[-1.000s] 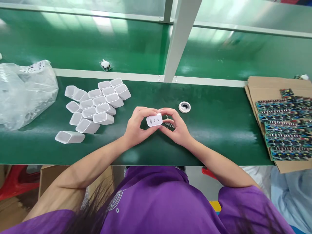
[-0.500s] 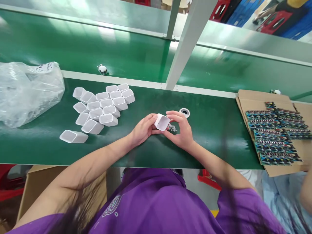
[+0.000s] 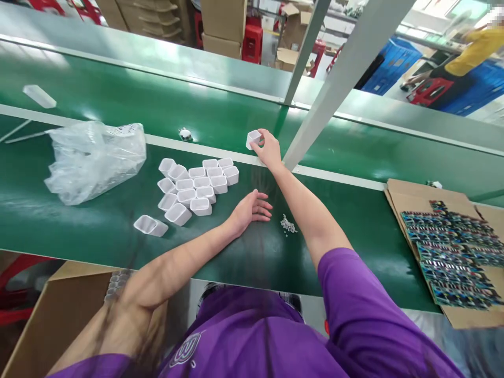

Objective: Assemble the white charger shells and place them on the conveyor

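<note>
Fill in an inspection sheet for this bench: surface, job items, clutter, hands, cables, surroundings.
Surface: glossy green worktop, crossed by a white strip.
Job items: one white housing, held; other housings grouped left of centre, openings showing, one set apart; circuit boards on cardboard at right.
Clutter: plastic bag at left; small loose pieces heaped.
Hands: right hand holds the white housing; left hand open, nothing held.
Cables: nothing seen.
Surroundings: brown boxes, red stools, blue crates, person in yellow.

Shows white on the plastic housings (image 3: 202, 183), deep green on the bench (image 3: 354, 231), purple on the T-shirt (image 3: 252, 341), brown on cardboard (image 3: 413, 197).
</note>
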Demonstrator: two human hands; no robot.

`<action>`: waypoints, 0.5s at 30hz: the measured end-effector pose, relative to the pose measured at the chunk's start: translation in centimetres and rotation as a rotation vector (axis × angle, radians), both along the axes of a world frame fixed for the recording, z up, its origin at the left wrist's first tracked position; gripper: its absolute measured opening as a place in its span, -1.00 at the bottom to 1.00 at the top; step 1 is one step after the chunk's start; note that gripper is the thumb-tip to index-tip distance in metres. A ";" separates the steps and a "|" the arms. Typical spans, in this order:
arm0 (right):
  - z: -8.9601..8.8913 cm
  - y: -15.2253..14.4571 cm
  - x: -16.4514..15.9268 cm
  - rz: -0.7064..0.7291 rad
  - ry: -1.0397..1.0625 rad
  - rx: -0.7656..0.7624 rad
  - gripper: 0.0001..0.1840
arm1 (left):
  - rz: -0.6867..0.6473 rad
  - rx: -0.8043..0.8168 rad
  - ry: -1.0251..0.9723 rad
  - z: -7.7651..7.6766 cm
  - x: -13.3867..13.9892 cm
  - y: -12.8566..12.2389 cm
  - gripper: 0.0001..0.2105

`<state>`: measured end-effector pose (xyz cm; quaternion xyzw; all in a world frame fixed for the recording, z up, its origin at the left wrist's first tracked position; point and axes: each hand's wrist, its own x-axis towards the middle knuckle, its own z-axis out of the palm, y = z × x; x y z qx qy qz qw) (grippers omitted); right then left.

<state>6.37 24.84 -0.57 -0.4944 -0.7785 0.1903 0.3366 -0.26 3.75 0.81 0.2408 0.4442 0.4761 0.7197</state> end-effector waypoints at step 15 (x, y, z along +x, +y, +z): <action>1.7 -7.5 1.9 0.747 -0.172 0.135 -0.84 | 0.024 0.229 0.238 -1.2 0.1 0.5 -0.71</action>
